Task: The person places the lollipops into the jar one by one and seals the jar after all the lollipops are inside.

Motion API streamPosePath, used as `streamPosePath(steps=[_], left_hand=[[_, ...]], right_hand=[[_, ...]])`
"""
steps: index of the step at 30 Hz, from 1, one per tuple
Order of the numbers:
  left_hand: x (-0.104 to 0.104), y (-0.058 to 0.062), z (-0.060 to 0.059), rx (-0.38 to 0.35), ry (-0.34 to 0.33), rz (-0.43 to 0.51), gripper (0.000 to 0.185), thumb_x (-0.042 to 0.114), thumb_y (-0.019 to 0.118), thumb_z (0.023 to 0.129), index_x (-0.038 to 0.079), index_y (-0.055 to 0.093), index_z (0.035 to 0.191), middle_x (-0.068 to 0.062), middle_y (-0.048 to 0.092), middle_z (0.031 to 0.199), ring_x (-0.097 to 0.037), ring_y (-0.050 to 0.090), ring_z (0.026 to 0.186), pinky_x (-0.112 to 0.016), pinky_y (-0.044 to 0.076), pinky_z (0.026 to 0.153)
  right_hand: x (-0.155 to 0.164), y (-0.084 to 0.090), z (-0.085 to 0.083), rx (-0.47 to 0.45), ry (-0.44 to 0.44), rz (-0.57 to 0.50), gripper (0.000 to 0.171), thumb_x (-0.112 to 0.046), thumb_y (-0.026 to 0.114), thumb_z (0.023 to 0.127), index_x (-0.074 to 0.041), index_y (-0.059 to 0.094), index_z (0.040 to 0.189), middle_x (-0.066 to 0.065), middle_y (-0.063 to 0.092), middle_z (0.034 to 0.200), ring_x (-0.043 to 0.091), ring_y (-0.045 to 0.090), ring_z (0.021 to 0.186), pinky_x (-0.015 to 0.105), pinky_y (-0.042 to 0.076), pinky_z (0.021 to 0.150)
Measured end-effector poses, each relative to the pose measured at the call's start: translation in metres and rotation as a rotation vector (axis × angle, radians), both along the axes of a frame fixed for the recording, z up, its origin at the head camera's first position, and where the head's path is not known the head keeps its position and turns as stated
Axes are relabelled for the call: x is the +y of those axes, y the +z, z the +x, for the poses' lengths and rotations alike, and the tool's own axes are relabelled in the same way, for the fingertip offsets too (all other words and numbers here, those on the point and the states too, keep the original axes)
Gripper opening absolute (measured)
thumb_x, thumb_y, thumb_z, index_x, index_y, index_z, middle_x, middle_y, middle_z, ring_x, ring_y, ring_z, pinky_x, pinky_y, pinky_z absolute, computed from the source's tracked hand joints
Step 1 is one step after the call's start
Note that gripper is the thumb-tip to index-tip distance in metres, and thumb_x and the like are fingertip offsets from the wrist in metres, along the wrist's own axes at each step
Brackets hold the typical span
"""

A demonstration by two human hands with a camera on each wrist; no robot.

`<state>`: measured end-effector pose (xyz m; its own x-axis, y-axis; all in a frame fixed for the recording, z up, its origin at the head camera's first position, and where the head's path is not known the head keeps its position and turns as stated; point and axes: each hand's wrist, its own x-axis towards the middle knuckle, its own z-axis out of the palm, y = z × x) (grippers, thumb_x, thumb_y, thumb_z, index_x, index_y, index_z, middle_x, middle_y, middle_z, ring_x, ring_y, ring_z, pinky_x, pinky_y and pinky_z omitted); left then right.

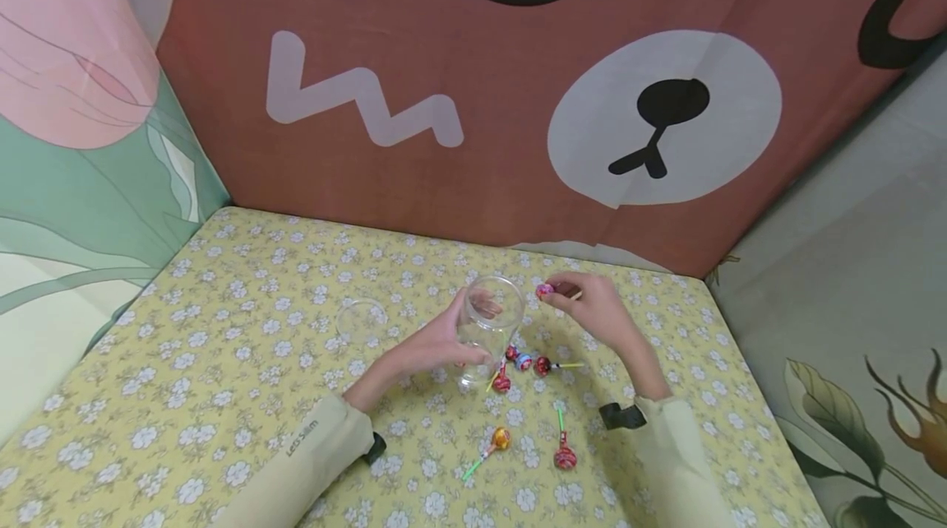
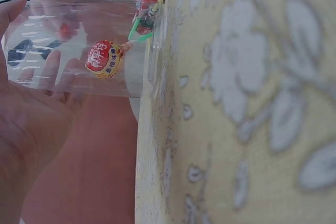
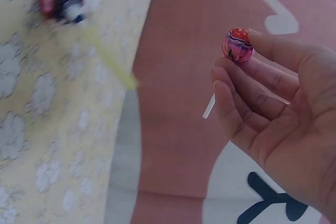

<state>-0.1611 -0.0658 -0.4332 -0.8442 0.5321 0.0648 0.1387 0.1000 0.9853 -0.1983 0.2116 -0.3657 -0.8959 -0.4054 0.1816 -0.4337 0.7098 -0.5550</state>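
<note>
Clear jar (image 1: pixel 488 326) gripped by left hand (image 1: pixel 436 343); right hand (image 1: pixel 595 310) fingers (image 3: pixel 247 80) pinch pink lollipop (image 1: pixel 545 291) beside jar rim — loading step; next needs lollipop over jar mouth, I'd say.

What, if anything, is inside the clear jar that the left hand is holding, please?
Nothing shows inside the clear jar; the lollipops seen through its wall lie on the tablecloth behind it. The left hand covers part of its side.

Head view high, looking down on table (image 1: pixel 222 331); wrist views close, sideways, sharing floral cloth.
</note>
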Motion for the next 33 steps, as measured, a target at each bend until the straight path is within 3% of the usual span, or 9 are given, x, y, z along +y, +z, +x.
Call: streamPosePath(steps=[6, 13, 17, 26, 33], left_hand=[[0.000, 0.001, 0.000, -0.018, 0.009, -0.021, 0.116, 0.016, 0.080, 0.085, 0.019, -0.002, 0.167, 0.000, 0.051, 0.147, -0.024, 0.048, 0.137, -0.049, 0.047, 0.106], [0.000, 0.001, -0.001, 0.026, -0.007, 0.005, 0.093, 0.014, 0.079, 0.085, 0.015, 0.024, 0.160, -0.004, 0.051, 0.146, -0.024, 0.047, 0.137, -0.056, 0.039, 0.112], [0.000, 0.002, -0.001, 0.012, -0.005, 0.011, 0.089, 0.013, 0.080, 0.085, 0.018, 0.027, 0.157, -0.004, 0.051, 0.146, -0.024, 0.048, 0.136, -0.055, 0.041, 0.111], [0.000, 0.001, -0.001, -0.004, -0.016, 0.028, 0.090, 0.014, 0.081, 0.082, 0.018, 0.029, 0.156, -0.005, 0.051, 0.146, -0.025, 0.049, 0.135, -0.052, 0.046, 0.106], [0.000, 0.000, -0.001, -0.019, -0.011, 0.020, 0.099, 0.018, 0.081, 0.082, 0.020, 0.021, 0.161, -0.004, 0.049, 0.147, -0.025, 0.051, 0.133, -0.045, 0.050, 0.099]], right_hand=[[-0.005, 0.016, 0.007, 0.018, 0.009, -0.056, 0.016, -0.017, 0.073, 0.098, -0.009, 0.078, 0.111, 0.002, 0.076, 0.096, 0.020, 0.070, 0.085, 0.037, 0.056, 0.068], [-0.012, 0.033, 0.015, 0.059, 0.037, -0.067, 0.017, -0.014, 0.074, 0.097, -0.008, 0.078, 0.112, 0.004, 0.076, 0.100, 0.018, 0.071, 0.084, 0.037, 0.059, 0.073], [-0.016, 0.041, 0.019, 0.084, 0.047, -0.077, 0.016, -0.015, 0.074, 0.098, -0.008, 0.078, 0.112, 0.003, 0.077, 0.100, 0.017, 0.071, 0.083, 0.037, 0.059, 0.074], [-0.026, 0.055, 0.031, 0.160, 0.035, -0.158, 0.020, -0.015, 0.074, 0.097, -0.006, 0.077, 0.114, 0.005, 0.077, 0.098, 0.019, 0.070, 0.082, 0.041, 0.058, 0.072], [-0.033, 0.062, 0.038, 0.208, 0.070, -0.217, 0.019, -0.012, 0.075, 0.096, -0.006, 0.077, 0.113, 0.001, 0.076, 0.092, 0.019, 0.070, 0.079, 0.034, 0.057, 0.072]])
